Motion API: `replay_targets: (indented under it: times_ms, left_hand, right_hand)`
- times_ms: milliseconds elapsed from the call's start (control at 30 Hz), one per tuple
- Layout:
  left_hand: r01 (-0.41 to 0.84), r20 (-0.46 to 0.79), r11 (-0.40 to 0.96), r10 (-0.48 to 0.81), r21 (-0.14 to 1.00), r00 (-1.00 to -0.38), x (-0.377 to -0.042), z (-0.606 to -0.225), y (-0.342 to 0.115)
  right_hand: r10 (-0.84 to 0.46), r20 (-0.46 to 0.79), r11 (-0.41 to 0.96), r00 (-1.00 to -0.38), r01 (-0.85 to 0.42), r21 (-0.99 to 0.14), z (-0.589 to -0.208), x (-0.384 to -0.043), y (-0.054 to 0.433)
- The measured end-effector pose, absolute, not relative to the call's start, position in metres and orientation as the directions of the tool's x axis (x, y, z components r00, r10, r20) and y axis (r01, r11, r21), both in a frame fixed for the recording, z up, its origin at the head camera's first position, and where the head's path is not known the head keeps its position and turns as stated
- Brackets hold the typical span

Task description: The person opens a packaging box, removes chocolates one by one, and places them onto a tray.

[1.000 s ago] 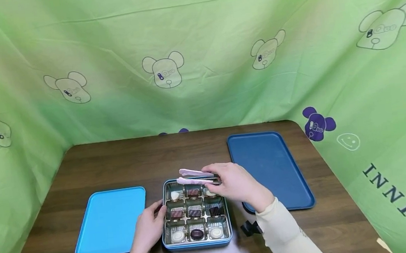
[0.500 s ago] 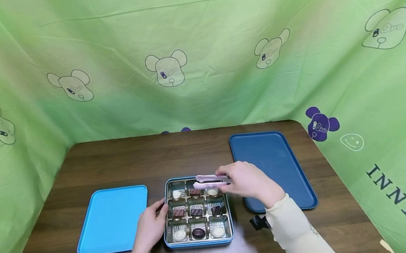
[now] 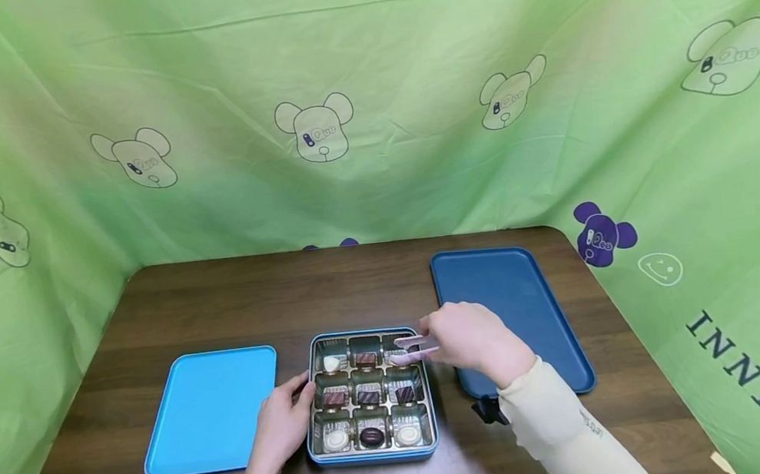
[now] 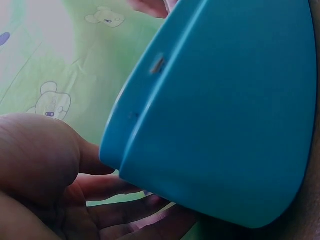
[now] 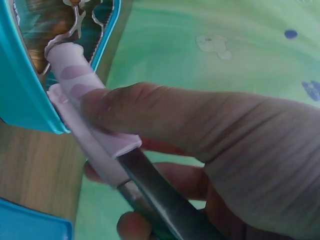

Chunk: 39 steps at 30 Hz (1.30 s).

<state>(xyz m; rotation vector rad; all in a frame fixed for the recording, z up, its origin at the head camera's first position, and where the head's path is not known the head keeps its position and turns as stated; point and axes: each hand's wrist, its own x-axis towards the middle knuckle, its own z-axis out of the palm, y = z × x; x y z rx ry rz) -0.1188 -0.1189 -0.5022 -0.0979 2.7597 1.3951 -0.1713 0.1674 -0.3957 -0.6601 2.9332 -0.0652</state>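
A blue tin box (image 3: 374,460) of chocolates stands at the table's front middle, split by a metallic insert into small compartments. Pale and dark chocolates lie in them, such as a dark oval chocolate (image 3: 372,437) in the front row. My left hand (image 3: 282,419) holds the box's left side, thumb at the rim and fingers along the outer wall. With my right hand (image 3: 476,341) I grip small tongs (image 5: 95,117) with pale pink patterned tips and metal arms. Their tips, spread apart, reach over the back right compartment, where they partly cover a white chocolate.
Left of the box lies a light blue tray (image 3: 212,413). A larger dark blue tray (image 3: 496,286) sits at the right, partly behind my right forearm. The wooden table (image 3: 275,294) ends at a green printed cloth (image 3: 224,207) behind and at both sides.
My right hand has moved right with the tongs, and their tips came down from above the back edge to the back right compartment. My left hand stays at the box.
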Motion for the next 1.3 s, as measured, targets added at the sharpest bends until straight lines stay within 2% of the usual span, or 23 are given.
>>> replay_targets:
  times_ms: [700, 1000, 1300]
  left_hand:
    - [-0.081, -0.076, 0.591, -0.033, 0.802, -0.997, -0.119, -0.505, -0.118]
    - [-0.067, -0.063, 0.599, -0.028, 0.798, -0.998, -0.12, -0.506, -0.119]
    - [-0.072, -0.067, 0.593, -0.03, 0.802, -0.997, -0.121, -0.506, -0.12]
  right_hand:
    - [-0.457, -0.122, 0.852, -0.881, -0.473, 0.223, -0.407, -0.18, 0.121]
    - [-0.434, -0.16, 0.85, -0.887, -0.462, 0.254, -0.408, -0.189, 0.11]
    - [-0.478, -0.166, 0.813, -0.863, -0.506, 0.287, -0.409, -0.191, 0.106]
